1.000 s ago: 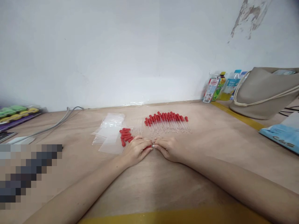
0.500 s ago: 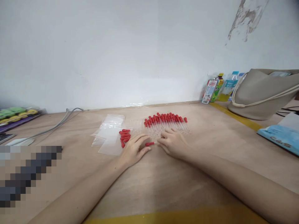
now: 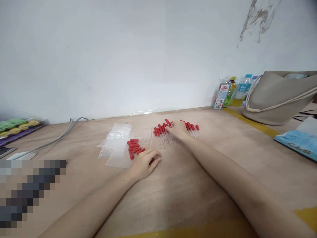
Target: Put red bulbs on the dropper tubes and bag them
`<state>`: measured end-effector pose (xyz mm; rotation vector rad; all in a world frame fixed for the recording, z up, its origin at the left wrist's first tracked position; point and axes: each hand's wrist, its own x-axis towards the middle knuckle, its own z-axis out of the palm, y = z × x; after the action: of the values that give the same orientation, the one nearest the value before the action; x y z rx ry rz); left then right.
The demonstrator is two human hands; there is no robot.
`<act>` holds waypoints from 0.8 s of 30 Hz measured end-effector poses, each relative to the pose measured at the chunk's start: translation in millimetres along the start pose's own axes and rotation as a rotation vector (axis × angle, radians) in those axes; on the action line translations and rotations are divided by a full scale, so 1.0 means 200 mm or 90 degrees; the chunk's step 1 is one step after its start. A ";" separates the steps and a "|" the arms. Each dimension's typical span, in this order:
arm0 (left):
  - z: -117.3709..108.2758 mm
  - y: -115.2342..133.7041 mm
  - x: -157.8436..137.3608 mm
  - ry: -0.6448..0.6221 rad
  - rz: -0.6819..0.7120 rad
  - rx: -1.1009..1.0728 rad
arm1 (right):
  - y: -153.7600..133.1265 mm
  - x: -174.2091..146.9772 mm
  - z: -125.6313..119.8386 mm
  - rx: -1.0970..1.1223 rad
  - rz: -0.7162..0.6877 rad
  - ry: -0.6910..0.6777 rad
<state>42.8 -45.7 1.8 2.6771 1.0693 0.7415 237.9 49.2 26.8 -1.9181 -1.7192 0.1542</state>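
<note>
My left hand rests on the table, fingers curved, with a gap between thumb and fingertips and nothing seen in it. Close by its knuckles lies a small heap of loose red rubber bulbs. My right hand reaches over the row of droppers, which have red bulbs at the far end and thin clear tubes pointing toward me. Its thumb and fingers close on a red-bulbed dropper among them; the hand hides part of the row. Bare clear tubes lie left of the row.
Clear plastic bags lie left of the bulbs. A grey cable crosses the left side. Bottles, a grey bag and a blue packet stand or lie at the right. The wall rises behind.
My right hand has moved away from me, up to the dropper row. The dropper that lay between my hands is gone from there. My left hand has shifted slightly toward me.
</note>
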 end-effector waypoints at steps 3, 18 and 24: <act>0.00 0.00 0.00 -0.001 0.004 -0.001 | -0.01 0.00 0.02 -0.028 0.030 0.004; -0.02 0.00 -0.01 0.130 -0.043 0.149 | -0.30 -0.13 0.12 -0.064 -0.132 -0.082; -0.15 -0.08 -0.01 0.227 -0.149 0.328 | -0.31 -0.12 0.17 -0.056 -0.114 -0.090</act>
<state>16.6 -36.5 22.0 2.7952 1.8505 1.0413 165.2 39.2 21.2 -1.8411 -2.0133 0.1523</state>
